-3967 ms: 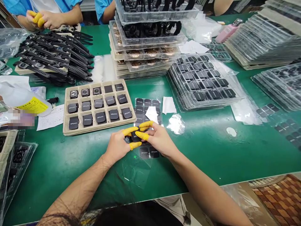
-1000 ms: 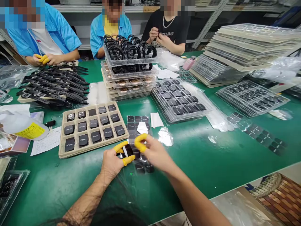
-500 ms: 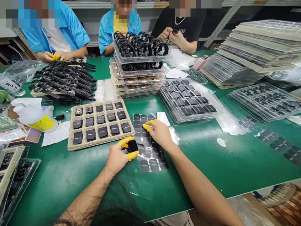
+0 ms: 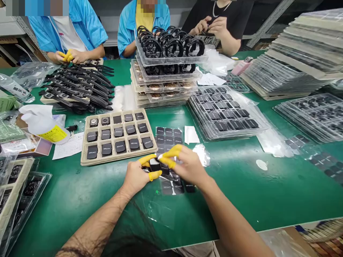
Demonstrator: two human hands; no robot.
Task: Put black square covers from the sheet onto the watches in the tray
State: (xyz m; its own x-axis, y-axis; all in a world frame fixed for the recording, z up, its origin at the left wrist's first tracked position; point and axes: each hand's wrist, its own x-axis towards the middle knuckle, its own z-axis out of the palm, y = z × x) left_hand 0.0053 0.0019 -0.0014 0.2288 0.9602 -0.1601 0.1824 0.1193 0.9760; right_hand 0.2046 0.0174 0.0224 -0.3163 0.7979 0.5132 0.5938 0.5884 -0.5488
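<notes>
Yellow finger cots cover fingertips on both my hands. My left hand [image 4: 136, 175] grips a small square-faced watch [image 4: 154, 164] between thumb and fingers, its face turned up. My right hand [image 4: 189, 164] is pinched on a small white piece [image 4: 160, 156] at the watch's upper edge; its kind is too small to make out. Beneath both hands lies a clear sheet of black square stickers [image 4: 168, 132], partly covered by my right hand. To the left stands a beige tray [image 4: 120, 156] with watches in its pockets, most faces covered by black printed squares.
Stacked clear trays of black squares [image 4: 222, 134] stand behind on the right. A tall tray stack holds black looped straps [image 4: 174, 48]. Watches with straps [image 4: 77, 87] are piled back left, near a white bottle [image 4: 45, 128]. Three people sit opposite.
My right hand has moved from the sticker sheet down to the watch in my left hand. The watch face, dark before, now looks bright. The view has shifted slightly.
</notes>
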